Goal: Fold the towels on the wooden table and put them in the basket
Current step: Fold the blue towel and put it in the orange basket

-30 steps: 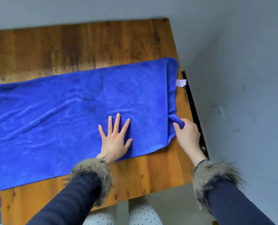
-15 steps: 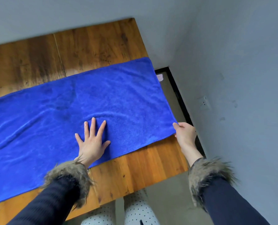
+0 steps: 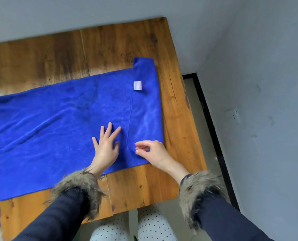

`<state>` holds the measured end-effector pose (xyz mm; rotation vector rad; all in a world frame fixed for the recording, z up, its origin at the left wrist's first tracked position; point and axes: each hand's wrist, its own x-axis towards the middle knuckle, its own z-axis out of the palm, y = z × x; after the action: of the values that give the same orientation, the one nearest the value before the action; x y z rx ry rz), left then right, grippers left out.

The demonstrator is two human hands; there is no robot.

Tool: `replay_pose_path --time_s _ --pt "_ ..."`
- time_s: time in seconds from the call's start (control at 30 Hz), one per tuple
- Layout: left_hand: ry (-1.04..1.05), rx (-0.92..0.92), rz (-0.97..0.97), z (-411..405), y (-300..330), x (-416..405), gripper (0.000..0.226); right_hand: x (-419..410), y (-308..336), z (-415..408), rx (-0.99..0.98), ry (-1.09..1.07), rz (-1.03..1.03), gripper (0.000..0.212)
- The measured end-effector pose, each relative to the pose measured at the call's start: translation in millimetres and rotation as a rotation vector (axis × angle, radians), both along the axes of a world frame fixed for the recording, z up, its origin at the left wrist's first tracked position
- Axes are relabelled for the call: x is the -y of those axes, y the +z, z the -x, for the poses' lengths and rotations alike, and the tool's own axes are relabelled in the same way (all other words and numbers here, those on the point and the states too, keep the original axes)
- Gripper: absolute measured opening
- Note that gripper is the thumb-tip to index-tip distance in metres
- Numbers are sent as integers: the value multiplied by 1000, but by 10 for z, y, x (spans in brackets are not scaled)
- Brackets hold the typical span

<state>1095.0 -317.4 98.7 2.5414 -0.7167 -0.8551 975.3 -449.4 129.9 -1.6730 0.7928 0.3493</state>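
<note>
Blue towel (image 3: 57, 129) lies flat across wooden table (image 3: 110, 49), its right end folded back over itself w/ white tag (image 3: 137, 85) on the flap's far part. Left hand (image 3: 106, 148) rests on towel just left of flap edge, fingers straight & spread. Right hand (image 3: 153, 152) sits over flap's near corner, fingers loosely curled; cannot tell if they pinch cloth.

towel (image 3: 57, 129): matt plush blue cloth | table (image 3: 120, 47): glossy varnished knotty wood | cuffs (image 3: 78, 186): shaggy fur

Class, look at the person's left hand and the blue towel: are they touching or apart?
Touching. The head view shows the left hand lying flat on the blue towel, fingers spread, with no gap between palm and cloth.
</note>
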Motion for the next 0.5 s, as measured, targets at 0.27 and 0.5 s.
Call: replay_pose_path --time_s 0.27,0.5 --pt "261 8 -18 251 98 204 22 738 -84 -492 69 -160 321 19" --pt "304 -34 -199 258 53 267 30 1175 -92 -1286 127 54 620 39"
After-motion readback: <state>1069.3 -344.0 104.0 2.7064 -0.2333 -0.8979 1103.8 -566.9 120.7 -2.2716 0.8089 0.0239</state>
